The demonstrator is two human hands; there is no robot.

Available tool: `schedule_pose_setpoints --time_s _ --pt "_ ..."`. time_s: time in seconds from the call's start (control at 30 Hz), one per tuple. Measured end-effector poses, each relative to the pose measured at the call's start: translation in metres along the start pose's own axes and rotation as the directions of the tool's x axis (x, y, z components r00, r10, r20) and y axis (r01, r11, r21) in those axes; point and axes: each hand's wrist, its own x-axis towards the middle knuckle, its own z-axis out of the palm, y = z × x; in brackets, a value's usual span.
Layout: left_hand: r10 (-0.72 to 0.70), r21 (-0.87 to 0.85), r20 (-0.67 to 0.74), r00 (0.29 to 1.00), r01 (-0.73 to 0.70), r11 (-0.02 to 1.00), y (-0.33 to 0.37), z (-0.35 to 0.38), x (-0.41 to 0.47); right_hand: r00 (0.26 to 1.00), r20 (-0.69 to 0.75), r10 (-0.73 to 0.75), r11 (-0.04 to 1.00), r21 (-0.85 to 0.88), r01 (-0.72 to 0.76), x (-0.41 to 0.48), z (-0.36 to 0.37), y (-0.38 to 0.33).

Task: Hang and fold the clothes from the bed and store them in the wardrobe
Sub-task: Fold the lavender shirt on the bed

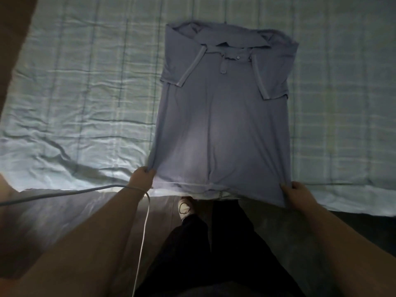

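Observation:
A blue-grey polo shirt (222, 116) lies front-up on the bed (81, 86), collar at the far end, both short sleeves folded inward over the chest. Its hem hangs slightly past the bed's near edge. My left hand (142, 177) pinches the hem's left corner. My right hand (296, 195) grips the hem's right corner, with the cloth pulled taut between the two hands.
The bed wears a pale green checked sheet, wrinkled on the left. A thin cable (141, 232) loops round my left wrist and trails off to the left. My dark trousers and one white shoe (185, 207) show on the floor below the bed edge.

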Motion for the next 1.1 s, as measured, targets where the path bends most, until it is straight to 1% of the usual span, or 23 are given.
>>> schedule_pose_setpoints --time_s 0.07,0.13,0.2,0.27,0.33,0.37,0.43,0.47,0.5,0.57,0.6,0.63,0.67,0.73,0.8,0.87,0.93,0.97,1.03,1.1 --pt "-0.034 -0.147 0.009 0.999 0.035 0.988 -0.007 -0.004 -0.008 1.0 -0.001 -0.011 1.0 -0.006 0.011 -0.01 -0.004 0.007" --pt "-0.057 -0.221 0.029 0.998 0.062 0.973 -0.01 -0.009 -0.02 1.0 -0.021 -0.002 1.0 -0.02 0.001 -0.018 -0.008 0.013" --pt "-0.051 -0.23 0.038 0.998 0.058 0.971 -0.017 -0.015 -0.03 0.999 -0.047 0.009 0.999 -0.043 -0.011 -0.027 -0.014 0.015" --pt "-0.039 -0.207 0.057 0.998 0.05 0.977 -0.028 -0.024 -0.034 0.999 -0.037 0.015 0.998 -0.062 -0.017 -0.036 -0.02 0.019" --pt "-0.071 -0.193 0.079 0.994 0.085 0.977 -0.044 -0.033 -0.033 0.998 -0.032 0.049 0.997 -0.055 -0.051 -0.047 -0.027 0.025" --pt "-0.083 -0.218 0.094 0.992 0.102 0.971 -0.049 -0.036 -0.037 0.997 -0.03 0.065 0.997 -0.045 -0.066 -0.051 -0.03 0.029" --pt "-0.096 -0.311 0.134 0.986 0.134 0.941 -0.051 -0.04 -0.055 0.991 -0.03 0.128 0.991 0.035 -0.127 -0.06 -0.035 0.036" --pt "-0.092 -0.347 0.161 0.983 0.144 0.927 -0.05 -0.041 -0.066 0.984 -0.015 0.178 0.976 0.129 -0.174 -0.067 -0.035 0.038" --pt "-0.091 -0.373 0.186 0.978 0.156 0.915 -0.051 -0.042 -0.074 0.973 0.028 0.228 0.934 0.275 -0.227 -0.075 -0.036 0.038" --pt "-0.094 -0.402 0.244 0.965 0.188 0.896 -0.051 -0.045 -0.085 0.944 0.102 0.314 0.765 0.561 -0.316 -0.087 -0.036 0.036" --pt "-0.086 -0.415 0.269 0.959 0.196 0.888 -0.049 -0.047 -0.089 0.935 0.14 0.326 0.673 0.66 -0.334 -0.091 -0.037 0.034" --pt "-0.083 -0.42 0.282 0.956 0.201 0.885 -0.046 -0.05 -0.092 0.93 0.173 0.324 0.607 0.716 -0.345 -0.096 -0.039 0.03" --pt "-0.079 -0.423 0.281 0.956 0.198 0.884 -0.041 -0.053 -0.092 0.929 0.187 0.32 0.56 0.753 -0.345 -0.1 -0.043 0.027" --pt "-0.074 -0.443 0.264 0.962 0.189 0.876 -0.028 -0.059 -0.091 0.931 0.17 0.323 0.529 0.783 -0.327 -0.1 -0.055 0.021" --pt "-0.056 -0.473 0.259 0.964 0.177 0.863 -0.009 -0.068 -0.09 0.943 0.141 0.303 0.547 0.784 -0.293 -0.096 -0.071 0.017" --pt "0.01 -0.495 0.269 0.963 0.13 0.859 0.016 -0.079 -0.089 0.956 0.14 0.257 0.553 0.791 -0.264 -0.088 -0.091 0.009" --pt "0.084 -0.546 0.271 0.959 0.081 0.834 0.047 -0.088 -0.087 0.962 0.159 0.223 0.55 0.794 -0.259 -0.078 -0.112 -0.004" --pt "0.089 -0.569 0.253 0.963 0.074 0.819 0.065 -0.091 -0.087 0.966 0.159 0.204 0.563 0.788 -0.249 -0.073 -0.123 -0.013" --pt "0.037 -0.654 0.168 0.985 0.083 0.752 0.102 -0.096 -0.082 0.975 0.155 0.161 0.568 0.793 -0.22 -0.058 -0.145 -0.036" --pt "0.038 -0.7 0.125 0.991 0.061 0.711 0.138 -0.099 -0.074 0.981 0.166 0.102 0.52 0.832 -0.195 -0.041 -0.164 -0.064"
